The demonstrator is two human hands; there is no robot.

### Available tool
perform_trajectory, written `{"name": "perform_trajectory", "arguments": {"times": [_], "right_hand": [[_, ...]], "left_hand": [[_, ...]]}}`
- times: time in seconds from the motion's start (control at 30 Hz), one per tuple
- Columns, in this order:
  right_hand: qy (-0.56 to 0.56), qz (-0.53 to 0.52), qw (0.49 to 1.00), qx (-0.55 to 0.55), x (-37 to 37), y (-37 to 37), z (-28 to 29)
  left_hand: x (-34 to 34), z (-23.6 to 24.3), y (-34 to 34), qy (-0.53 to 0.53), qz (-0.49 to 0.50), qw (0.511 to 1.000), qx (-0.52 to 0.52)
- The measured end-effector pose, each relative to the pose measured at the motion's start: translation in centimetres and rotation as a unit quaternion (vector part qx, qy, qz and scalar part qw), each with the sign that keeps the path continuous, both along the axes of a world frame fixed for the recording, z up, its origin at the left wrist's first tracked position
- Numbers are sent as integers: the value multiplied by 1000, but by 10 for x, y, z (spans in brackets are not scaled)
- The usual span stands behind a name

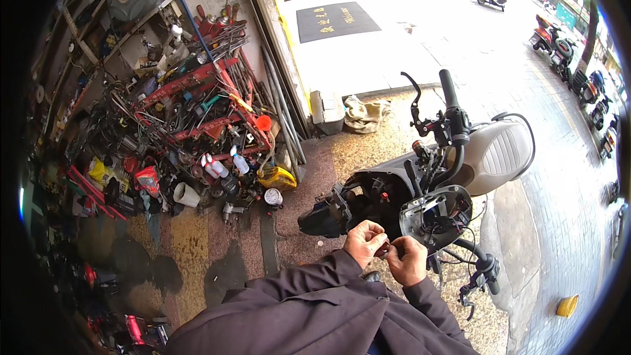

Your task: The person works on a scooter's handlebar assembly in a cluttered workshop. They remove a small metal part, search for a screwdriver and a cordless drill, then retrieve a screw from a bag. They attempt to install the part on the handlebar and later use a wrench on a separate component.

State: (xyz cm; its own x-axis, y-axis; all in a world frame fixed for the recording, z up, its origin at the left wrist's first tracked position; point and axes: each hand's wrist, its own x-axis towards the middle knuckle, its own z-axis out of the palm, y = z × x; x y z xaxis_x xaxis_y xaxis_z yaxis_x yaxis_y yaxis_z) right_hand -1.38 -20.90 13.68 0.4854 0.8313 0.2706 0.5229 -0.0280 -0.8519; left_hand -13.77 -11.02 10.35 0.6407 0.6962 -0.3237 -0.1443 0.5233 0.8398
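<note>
A grey scooter with its front panels off stands before me, its seat pointing away to the right. Over its opened front, my left hand and my right hand come together, fingertips pinched. Between them is something small and dark, too small to name. Just beyond my right hand sits the uncovered headlight housing, with loose wires about it. The far handlebar grip with its brake lever points up, and the near handlebar grip lies to the right of my right forearm.
A heaped red rack of tools and parts fills the left side. Spray bottles, a yellow jug and a white cup stand by it. A dark mat lies outside. A yellow container sits at lower right. Parked scooters line the street.
</note>
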Motion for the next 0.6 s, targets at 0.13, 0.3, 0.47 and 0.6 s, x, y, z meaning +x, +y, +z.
{"name": "perform_trajectory", "arguments": {"times": [0.13, 0.3, 0.47, 0.6], "right_hand": [[3, -26, 1000, -5, 1, -5, 0], [52, -49, 997, -33, -4, -7, 6], [25, -15, 1000, 3, -4, -2, 4], [38, -1, 999, 7, -5, -5, -3]], "left_hand": [[3, 0, 0, -19, -26, 999, 41], [5, 11, 0, 2, -30, 999, 24], [2, 21, -3, 29, 5, 998, 63], [-7, 12, -3, 31, 10, 999, 0]]}}
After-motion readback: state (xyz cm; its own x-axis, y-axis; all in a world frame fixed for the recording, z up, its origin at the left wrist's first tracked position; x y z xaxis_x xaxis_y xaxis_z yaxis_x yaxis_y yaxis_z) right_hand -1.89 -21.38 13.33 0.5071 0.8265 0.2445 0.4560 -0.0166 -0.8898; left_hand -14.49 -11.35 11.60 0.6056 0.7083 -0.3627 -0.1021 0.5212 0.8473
